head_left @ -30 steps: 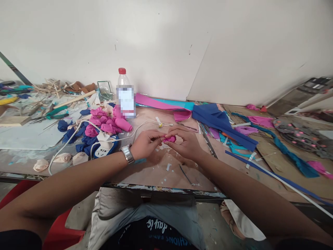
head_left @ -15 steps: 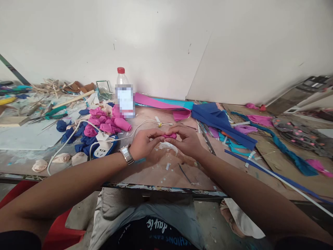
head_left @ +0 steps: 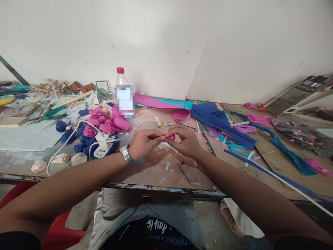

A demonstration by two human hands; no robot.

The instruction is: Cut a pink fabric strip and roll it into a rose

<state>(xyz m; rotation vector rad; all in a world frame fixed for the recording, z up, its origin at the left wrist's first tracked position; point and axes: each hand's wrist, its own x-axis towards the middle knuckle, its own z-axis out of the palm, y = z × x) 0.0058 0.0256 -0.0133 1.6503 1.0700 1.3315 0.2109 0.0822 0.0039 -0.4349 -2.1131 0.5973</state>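
Note:
A small piece of crumpled pink crepe paper [head_left: 170, 138] is held between my two hands above the middle of the table. My left hand [head_left: 146, 143], below a silver wristwatch, pinches its left end between thumb and fingers. On the other side, my right hand [head_left: 186, 140] grips it with curled fingers that hide part of it. To the left lies a heap of pink crepe-paper rosettes [head_left: 100, 119], mixed with dark blue rosettes [head_left: 68, 134]. Several cream rosettes [head_left: 61, 158] rest near the table's front edge.
A bottle with a red cap [head_left: 120, 70] stands by the wall. A power strip [head_left: 104, 148] with a white cable lies left of my hands. Pink strip [head_left: 158, 104], blue strip [head_left: 221, 121] and a teal twisted strip [head_left: 281, 146] spread rightward. Green-handled pliers [head_left: 56, 113] lie far left.
My fingers have shifted slightly around the pink paper, and less of it shows between them now. Both arms stay in nearly the same place.

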